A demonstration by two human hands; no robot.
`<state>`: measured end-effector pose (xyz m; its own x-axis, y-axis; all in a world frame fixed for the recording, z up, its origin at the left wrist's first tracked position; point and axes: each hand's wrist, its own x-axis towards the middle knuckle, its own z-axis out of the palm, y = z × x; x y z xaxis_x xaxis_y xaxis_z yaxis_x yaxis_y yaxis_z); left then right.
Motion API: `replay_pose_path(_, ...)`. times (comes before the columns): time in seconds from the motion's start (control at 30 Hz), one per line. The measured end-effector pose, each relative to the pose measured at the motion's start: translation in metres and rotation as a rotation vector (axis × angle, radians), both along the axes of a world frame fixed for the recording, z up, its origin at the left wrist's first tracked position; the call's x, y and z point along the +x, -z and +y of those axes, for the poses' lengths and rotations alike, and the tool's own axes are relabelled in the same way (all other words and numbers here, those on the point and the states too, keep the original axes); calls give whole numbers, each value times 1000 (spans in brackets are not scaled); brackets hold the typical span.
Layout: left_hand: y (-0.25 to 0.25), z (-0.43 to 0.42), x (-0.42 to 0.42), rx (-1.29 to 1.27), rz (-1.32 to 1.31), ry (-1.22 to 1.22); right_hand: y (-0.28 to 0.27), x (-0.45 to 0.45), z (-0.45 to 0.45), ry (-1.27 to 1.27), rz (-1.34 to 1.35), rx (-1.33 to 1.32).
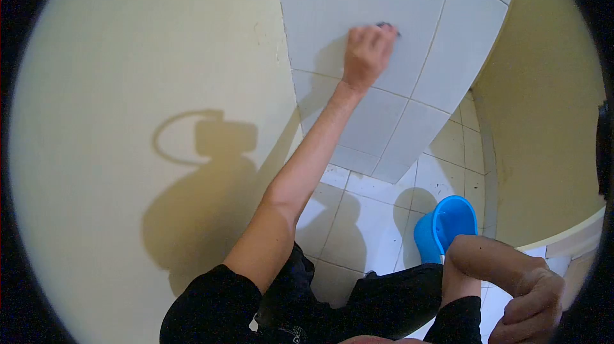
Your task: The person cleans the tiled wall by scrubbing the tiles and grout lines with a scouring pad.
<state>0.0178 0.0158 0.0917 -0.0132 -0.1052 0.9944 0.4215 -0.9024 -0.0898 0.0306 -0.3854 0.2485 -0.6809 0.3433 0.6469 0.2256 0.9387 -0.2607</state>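
Observation:
My left hand (369, 53) is raised at the end of an outstretched arm, pressed to the white wall tile (409, 17). Its fingers are bent around a small dark thing (386, 25), of which only an edge shows past the fingertips; motion blur hides what kind it is. On the lower right, my right hand (531, 305) is held close to my body with the elbow bent. Its fingers are curled in, and no object shows in them. A blue bucket (425, 238) stands on the floor just beyond my right elbow.
A cream wall (115, 75) rises close on my left, carrying my shadow. The tiled block ends in a corner above the white floor tiles (377, 190). To the right is a curved yellowish surface (543, 120), with a dark object (603, 152) at the view's edge.

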Motion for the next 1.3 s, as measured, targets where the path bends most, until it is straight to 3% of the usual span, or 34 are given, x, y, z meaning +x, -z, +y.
replay_pose_path(0.07,17,1,6,190,185,-1,-1,0,4,-23,-17,-6)
replay_pose_path(0.2,26,-5,11,295,318,3,-7,1,5,-42,-61,-37)
replay_pose_path(0.6,-7,27,-32,-86,-307,-47,-5,5,7,-97,-46,-18)
replay_pose_path(0.7,-3,21,-23,-12,-131,-36,-11,13,8,-128,-110,-94)
replay_pose_path(0.8,8,7,1,56,-23,2,9,12,29,-193,131,138)
replay_pose_path(0.87,8,1,5,99,11,-5,-23,38,36,-169,-258,-10)
replay_pose_path(0.93,8,2,6,129,31,-31,-37,60,49,-106,-417,-69)
replay_pose_path(1.07,-3,24,-18,79,-72,-87,18,71,100,437,129,418)
replay_pose_path(1.13,-6,37,-33,-47,-235,-96,32,81,122,562,466,151)
replay_pose_path(1.2,-9,42,-42,-125,-409,-110,30,91,149,642,563,-284)
replay_pose_path(1.27,-8,41,-45,-180,-560,-129,34,94,177,849,529,-318)
replay_pose_path(1.3,-4,37,-43,-167,-459,-121,40,96,190,916,546,-339)
